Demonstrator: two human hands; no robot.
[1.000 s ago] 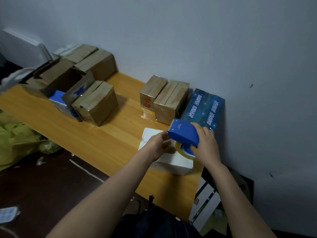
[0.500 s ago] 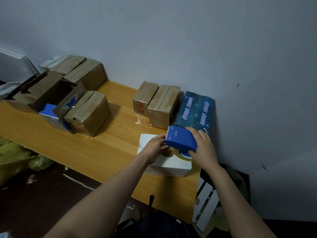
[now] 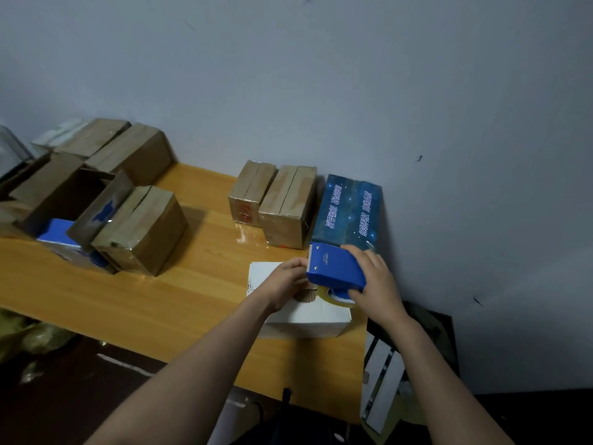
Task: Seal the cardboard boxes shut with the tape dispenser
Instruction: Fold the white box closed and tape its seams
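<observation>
A white box (image 3: pixel 308 317) lies on the wooden table (image 3: pixel 179 293) near its right end. My right hand (image 3: pixel 375 284) grips the blue tape dispenser (image 3: pixel 335 268) just above the box's top, its toothed edge pointing left and its clear tape roll (image 3: pixel 338 298) underneath. My left hand (image 3: pixel 285 281) rests on the box top with its fingers curled, pinching at the tape end right under the toothed edge. The tape strip itself is hard to make out.
Two taped brown boxes (image 3: pixel 276 203) and a dark blue printed box (image 3: pixel 349 210) stand against the wall behind. Further left are a taped brown box (image 3: pixel 141 229), an open carton (image 3: pixel 64 194) and more boxes (image 3: pixel 128 149). The table's right edge is close to my right hand.
The view has shifted; both hands have stayed over the white box. The dispenser has tipped flatter, and my left fingers have closed in under its front edge.
</observation>
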